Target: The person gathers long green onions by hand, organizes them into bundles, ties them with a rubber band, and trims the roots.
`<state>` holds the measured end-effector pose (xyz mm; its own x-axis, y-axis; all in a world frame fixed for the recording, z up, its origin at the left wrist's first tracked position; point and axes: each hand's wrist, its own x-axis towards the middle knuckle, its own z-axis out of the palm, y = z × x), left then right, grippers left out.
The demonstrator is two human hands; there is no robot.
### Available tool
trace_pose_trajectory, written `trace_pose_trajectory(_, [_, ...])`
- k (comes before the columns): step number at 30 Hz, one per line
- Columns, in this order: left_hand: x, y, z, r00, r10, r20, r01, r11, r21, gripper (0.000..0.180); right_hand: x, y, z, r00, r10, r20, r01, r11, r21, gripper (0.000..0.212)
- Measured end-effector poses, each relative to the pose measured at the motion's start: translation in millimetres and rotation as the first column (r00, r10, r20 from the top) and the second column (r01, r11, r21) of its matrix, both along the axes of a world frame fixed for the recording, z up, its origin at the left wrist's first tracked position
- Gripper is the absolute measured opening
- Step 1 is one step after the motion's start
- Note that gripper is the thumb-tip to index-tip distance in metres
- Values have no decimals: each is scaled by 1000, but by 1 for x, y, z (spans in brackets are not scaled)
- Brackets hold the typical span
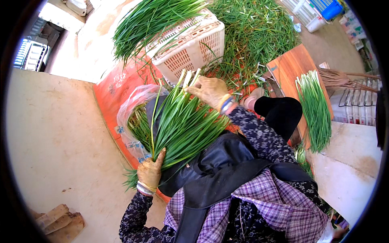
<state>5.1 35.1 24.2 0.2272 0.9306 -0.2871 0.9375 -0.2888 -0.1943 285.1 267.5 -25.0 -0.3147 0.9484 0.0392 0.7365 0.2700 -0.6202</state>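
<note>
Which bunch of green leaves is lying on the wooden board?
The neat flat bunch on the wooden board at right; the hands hold another, and one lies over the crate.

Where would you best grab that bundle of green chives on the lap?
Probably at the pale root ends, where the chives narrow into a tight neck. The right hand pinches there from above. The left hand steadies the fanned leaf tips, which look too loose to hold alone.

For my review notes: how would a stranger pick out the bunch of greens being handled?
Start at the white slatted crate. Just below it, over the lap, lies a fanned bunch of long green leaves gripped by the left hand and right hand; other greens lie unheld.
</note>
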Motion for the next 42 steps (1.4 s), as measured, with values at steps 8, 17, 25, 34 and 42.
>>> trace_pose_trajectory(8, [1, -1, 2, 1000, -1, 20, 1, 1000, 11, 65, -38, -68, 10, 838, 529, -135, -456, 814, 359, 23])
trace_pose_trajectory(17, [-5, -5, 2, 999, -51, 14, 50, 997, 58, 64, -16, -28, 103, 428, 175, -887, -746, 623, -237, 19])
trace_pose_trajectory(25, [7, 3, 11, 993, -88, 77, 79, 991, 108, 67, -111, 4, 20, 624, 730, 279, -779, 552, 299, 21])
trace_pose_trajectory(34, [3, -3, 9, 997, -29, 69, 25, 998, 58, 67, 67, 162, -10, 878, 10, 478, -51, 996, 74, 35])
trace_pose_trajectory(42, [0, -5, 0, 983, 37, 180, -38, 999, -1, 78, 52, 110, -36, 806, 473, -357, -578, 761, -296, 25])
